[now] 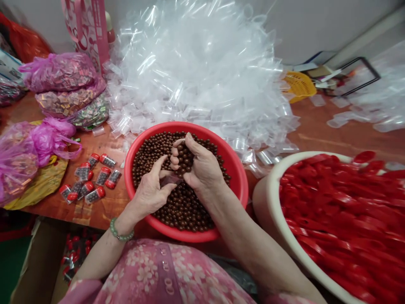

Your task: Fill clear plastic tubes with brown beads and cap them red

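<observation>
Several red-capped jars point(89, 185) sit left on the worktop point(117, 207), then left hand point(153, 185) pinching a see-through piece point(171, 180), right hand point(205, 165) curled round brown balls point(185, 158), both over a red basin point(243, 192); near right, pale tub point(271, 194) piled with red bits point(341, 219).

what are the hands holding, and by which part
The right hand cups brown balls in its curled fingers; the left hand pinches a clear container, apparently by its sides.

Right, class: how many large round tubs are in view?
2: a red tub of brown balls at centre, and a cream tub of red pieces at right.
</observation>
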Demonstrator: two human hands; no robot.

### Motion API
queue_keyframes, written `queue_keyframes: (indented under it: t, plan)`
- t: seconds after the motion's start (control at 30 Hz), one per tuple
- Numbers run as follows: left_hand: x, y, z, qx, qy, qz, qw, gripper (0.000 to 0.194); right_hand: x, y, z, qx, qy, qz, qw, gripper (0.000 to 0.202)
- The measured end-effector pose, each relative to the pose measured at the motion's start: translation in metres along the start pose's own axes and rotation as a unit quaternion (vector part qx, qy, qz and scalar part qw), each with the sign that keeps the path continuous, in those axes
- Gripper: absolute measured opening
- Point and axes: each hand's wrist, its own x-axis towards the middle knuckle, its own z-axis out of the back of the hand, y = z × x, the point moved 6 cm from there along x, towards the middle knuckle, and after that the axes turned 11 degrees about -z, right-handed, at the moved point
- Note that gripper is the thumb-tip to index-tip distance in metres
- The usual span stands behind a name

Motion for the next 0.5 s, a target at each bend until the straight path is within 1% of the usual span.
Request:
queue_keyframes:
  t: [0.17,0.33,0.5]
  plan:
    - [0.002,0.003,0.002,-0.019,-0.001,0.013,1.000,0.077,-0.005,-0.003,-0.002,-0.036,0.023,0.012,0.999,0.038]
    - [0.002,0.007,0.001,-0.066,-0.006,-0.001,0.998,0.079,-0.009,-0.002,-0.008,-0.081,0.033,0.031,0.996,0.036]
    - [0.001,0.012,0.004,-0.043,-0.017,0.025,0.999,0.072,-0.014,0.005,-0.004,-0.124,0.030,0.073,0.989,0.031]
